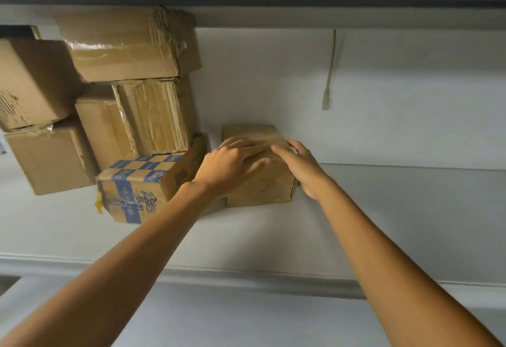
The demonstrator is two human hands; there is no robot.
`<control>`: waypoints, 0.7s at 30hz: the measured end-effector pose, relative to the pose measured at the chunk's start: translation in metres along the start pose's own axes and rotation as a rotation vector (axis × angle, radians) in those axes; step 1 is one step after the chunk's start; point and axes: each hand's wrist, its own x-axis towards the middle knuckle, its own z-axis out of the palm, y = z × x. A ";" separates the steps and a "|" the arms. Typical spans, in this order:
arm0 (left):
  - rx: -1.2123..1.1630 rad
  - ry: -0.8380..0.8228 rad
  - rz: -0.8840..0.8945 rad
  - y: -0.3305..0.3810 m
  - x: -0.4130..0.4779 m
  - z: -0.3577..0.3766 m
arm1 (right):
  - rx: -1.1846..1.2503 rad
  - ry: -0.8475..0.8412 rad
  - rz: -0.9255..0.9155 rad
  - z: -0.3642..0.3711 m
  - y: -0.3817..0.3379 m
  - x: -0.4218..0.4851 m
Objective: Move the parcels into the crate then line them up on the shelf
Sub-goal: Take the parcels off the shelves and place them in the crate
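Shelf [383,223]: white, seen from just past its near lip, with everything set on the left half and middle.
Left hand [230,166]: laid flat on top of the small parcel [262,188], fingers straight and a bit spread, nothing pinched.
Right hand [301,168]: pressed against the parcel's right side, fingers stretched out over the top right edge.
Small parcel: plain brown, sat on the shelf around the middle, held between both hands.
Blue-taped parcel [137,190]: parked just left of the small one, nearly touching it.
Stack of parcels [153,116]: piled up behind and left of that, pretty crumpled, reaching close to the shelf above.
Tape strip [330,73]: stuck on the far wall, hanging down, well right of the stack.
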 end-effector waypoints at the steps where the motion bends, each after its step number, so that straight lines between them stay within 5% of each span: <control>1: -0.055 0.040 0.004 0.007 -0.004 0.000 | 0.011 -0.006 -0.001 -0.003 0.002 -0.006; 6: -0.283 0.258 -0.157 0.033 -0.033 0.005 | 0.036 -0.050 -0.068 -0.022 0.009 -0.036; 10: -0.728 0.164 -0.424 0.053 -0.055 -0.004 | 0.134 -0.074 -0.124 -0.030 0.017 -0.062; 14: -0.817 0.155 -0.305 0.059 -0.072 -0.012 | 0.161 -0.106 -0.170 -0.038 0.018 -0.091; 21: -1.088 0.022 -0.266 0.099 -0.085 -0.019 | 0.135 0.111 -0.175 -0.076 0.013 -0.169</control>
